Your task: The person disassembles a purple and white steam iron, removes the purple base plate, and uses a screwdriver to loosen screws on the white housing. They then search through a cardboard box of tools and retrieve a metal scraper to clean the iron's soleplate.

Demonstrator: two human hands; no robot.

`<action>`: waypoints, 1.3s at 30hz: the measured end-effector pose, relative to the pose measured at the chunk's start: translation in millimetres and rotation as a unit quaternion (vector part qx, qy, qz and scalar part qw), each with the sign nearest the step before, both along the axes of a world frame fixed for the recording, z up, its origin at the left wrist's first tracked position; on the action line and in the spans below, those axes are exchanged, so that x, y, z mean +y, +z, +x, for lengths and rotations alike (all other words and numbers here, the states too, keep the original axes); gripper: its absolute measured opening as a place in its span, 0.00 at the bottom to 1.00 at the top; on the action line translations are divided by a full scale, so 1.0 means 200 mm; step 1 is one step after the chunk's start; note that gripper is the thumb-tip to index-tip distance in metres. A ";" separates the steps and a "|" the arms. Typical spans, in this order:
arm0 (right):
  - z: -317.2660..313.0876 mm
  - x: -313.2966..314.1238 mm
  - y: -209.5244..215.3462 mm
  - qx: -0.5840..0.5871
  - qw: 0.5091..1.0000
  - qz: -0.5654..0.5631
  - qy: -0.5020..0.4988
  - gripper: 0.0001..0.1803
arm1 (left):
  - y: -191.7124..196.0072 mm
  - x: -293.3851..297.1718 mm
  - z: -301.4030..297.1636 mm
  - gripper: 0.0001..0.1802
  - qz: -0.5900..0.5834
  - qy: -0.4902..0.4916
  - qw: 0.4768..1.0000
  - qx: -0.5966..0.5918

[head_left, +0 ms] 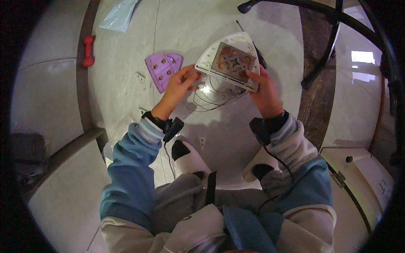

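The fingers of the left hand (177, 90) and right hand (267, 97) grip opposite near corners of the white wedge-shaped housing (204, 61), its brown plate (230, 62) between them. A purple piece (163, 67) lies just left of the left fingers; well below the right fingers, a white panel (367, 181) bears dark marks too small to read.

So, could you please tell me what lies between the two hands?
The head view shows a white casing with a brown plate, and thin wires.
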State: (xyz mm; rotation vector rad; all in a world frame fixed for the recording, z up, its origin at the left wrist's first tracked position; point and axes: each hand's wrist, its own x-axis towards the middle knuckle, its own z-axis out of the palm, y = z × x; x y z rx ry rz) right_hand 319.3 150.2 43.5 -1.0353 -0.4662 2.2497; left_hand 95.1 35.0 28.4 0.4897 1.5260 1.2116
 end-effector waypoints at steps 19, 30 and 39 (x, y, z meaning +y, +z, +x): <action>-0.11 -0.10 0.00 -0.017 0.997 0.066 -0.045 0.24 | 0.11 0.06 0.00 0.10 0.087 0.108 0.944 0.299; -0.12 -0.06 0.09 0.059 0.997 0.059 -0.006 0.21 | 0.18 -0.07 -0.05 0.15 0.124 -0.016 0.985 -0.118; -0.18 -0.05 0.18 0.057 0.995 0.078 0.017 0.23 | 0.25 -0.05 0.03 0.16 0.125 0.040 0.988 -0.081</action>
